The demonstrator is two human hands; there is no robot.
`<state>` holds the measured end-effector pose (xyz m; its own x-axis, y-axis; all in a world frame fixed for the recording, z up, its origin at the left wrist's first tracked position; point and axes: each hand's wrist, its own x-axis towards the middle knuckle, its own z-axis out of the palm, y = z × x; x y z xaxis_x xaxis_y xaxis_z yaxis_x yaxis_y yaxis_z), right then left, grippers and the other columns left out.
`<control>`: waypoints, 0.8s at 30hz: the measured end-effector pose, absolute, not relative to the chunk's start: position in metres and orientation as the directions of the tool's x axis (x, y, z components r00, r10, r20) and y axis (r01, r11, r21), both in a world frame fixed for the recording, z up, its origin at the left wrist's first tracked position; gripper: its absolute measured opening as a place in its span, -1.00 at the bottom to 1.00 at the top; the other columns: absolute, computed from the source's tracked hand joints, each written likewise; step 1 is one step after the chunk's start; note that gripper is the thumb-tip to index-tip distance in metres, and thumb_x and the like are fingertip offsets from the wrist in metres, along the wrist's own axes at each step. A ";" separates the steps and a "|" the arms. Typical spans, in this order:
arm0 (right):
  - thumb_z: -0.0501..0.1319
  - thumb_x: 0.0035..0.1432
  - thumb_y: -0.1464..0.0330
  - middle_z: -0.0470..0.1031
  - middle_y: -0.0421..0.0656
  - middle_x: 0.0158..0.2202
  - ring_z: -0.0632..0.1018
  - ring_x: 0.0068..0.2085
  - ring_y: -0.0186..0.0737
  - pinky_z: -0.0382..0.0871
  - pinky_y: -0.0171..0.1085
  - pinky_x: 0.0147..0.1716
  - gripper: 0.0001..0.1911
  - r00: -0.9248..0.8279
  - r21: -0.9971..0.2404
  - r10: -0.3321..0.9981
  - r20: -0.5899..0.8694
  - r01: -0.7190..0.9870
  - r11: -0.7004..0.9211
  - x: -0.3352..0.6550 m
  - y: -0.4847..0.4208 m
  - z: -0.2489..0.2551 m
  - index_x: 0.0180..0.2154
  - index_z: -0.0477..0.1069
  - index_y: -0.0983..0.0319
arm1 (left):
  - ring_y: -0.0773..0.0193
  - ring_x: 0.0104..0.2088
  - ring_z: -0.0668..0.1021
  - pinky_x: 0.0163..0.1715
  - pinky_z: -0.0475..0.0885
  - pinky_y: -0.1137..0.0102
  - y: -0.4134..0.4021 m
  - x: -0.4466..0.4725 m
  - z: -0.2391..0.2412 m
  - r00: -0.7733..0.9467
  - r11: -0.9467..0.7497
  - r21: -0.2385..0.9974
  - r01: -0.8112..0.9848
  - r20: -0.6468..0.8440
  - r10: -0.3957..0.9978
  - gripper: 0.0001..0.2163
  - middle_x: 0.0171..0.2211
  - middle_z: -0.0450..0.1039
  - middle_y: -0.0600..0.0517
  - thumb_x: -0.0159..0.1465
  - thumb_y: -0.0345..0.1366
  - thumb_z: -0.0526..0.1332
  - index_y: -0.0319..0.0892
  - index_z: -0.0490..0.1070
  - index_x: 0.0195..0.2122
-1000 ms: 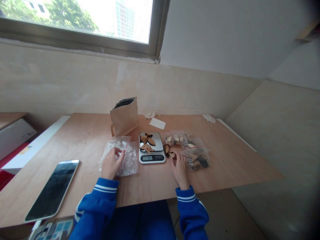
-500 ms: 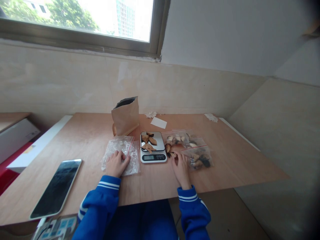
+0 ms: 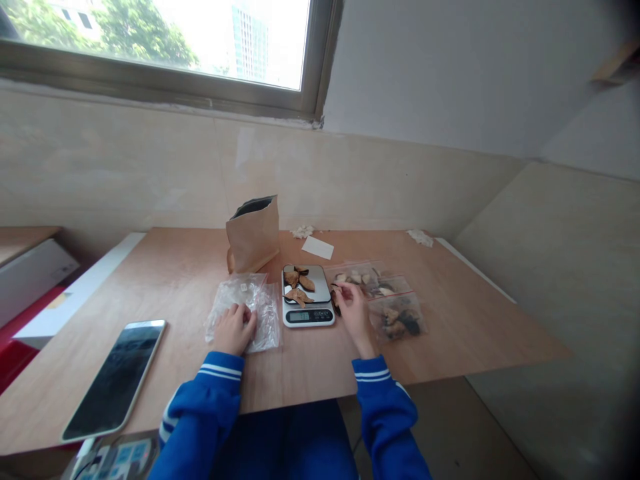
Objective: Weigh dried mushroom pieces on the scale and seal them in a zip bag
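Observation:
A small digital scale point(image 3: 307, 315) sits mid-table with several brown dried pieces point(image 3: 299, 281) on its platform. My right hand point(image 3: 351, 310) is just right of the scale, fingers pinched on a dark dried piece near the platform's edge. My left hand point(image 3: 236, 329) rests on a pile of empty clear zip bags point(image 3: 243, 295), fingers curled on the plastic. Right of my right hand lie filled zip bags point(image 3: 395, 315) holding dried pieces.
A brown paper bag point(image 3: 253, 233) stands open behind the scale. A white card point(image 3: 317, 247) and crumpled white scraps point(image 3: 302, 231) lie near the wall. A phone point(image 3: 116, 378) lies screen up at front left. The wooden table point(image 3: 465, 320) ends at the front and right.
My right hand lifted from the table by the loose pieces and moved up toward the scale's right edge, holding a piece. My left hand stayed on the empty bags.

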<state>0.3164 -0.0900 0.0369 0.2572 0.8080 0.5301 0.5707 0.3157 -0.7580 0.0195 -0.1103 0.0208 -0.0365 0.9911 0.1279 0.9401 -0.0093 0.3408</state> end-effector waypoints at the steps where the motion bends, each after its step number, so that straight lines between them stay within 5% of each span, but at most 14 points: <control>1: 0.14 0.23 0.19 0.57 0.00 -0.19 0.57 -0.22 -0.11 0.49 -0.14 -0.21 -0.71 0.223 -0.764 0.825 0.519 0.553 0.331 0.312 -0.080 0.042 -0.17 0.48 0.23 | 0.12 -0.25 0.51 -0.21 0.31 0.28 -0.110 0.019 0.020 -0.033 -0.013 0.348 0.938 0.125 0.992 -0.77 -0.29 0.45 -0.06 0.34 -0.15 0.05 -0.13 0.35 -0.37; 7: 0.11 0.25 0.17 0.58 0.03 -0.12 0.58 -0.16 -0.06 0.49 -0.09 -0.16 -0.65 0.169 -0.774 0.858 0.484 0.539 0.331 0.309 -0.070 0.043 -0.07 0.47 0.24 | 0.13 -0.25 0.52 -0.20 0.31 0.29 -0.111 0.020 0.017 -0.048 -0.015 0.371 0.928 0.160 0.986 -0.76 -0.31 0.45 -0.05 0.35 -0.16 0.04 -0.12 0.33 -0.41; 14: 0.02 0.32 0.28 0.56 -0.01 -0.06 0.52 -0.01 -0.03 0.40 0.02 0.02 -0.68 0.042 -0.634 0.869 0.493 0.701 0.326 0.338 -0.105 0.017 -0.06 0.48 0.19 | 0.12 -0.26 0.51 -0.20 0.32 0.27 -0.111 0.019 0.017 -0.029 -0.021 0.366 0.931 0.131 0.991 -0.77 -0.30 0.45 -0.06 0.34 -0.15 0.04 -0.13 0.34 -0.39; 24: 0.00 0.36 0.23 0.50 0.02 0.00 0.48 0.05 -0.02 0.35 0.03 0.08 -0.67 0.061 -0.572 0.856 0.513 0.768 0.288 0.355 -0.120 -0.001 -0.13 0.50 0.20 | 0.12 -0.24 0.51 -0.19 0.30 0.28 -0.113 0.021 0.020 -0.040 -0.007 0.333 0.943 0.133 0.990 -0.76 -0.28 0.45 -0.06 0.36 -0.16 0.03 -0.14 0.34 -0.37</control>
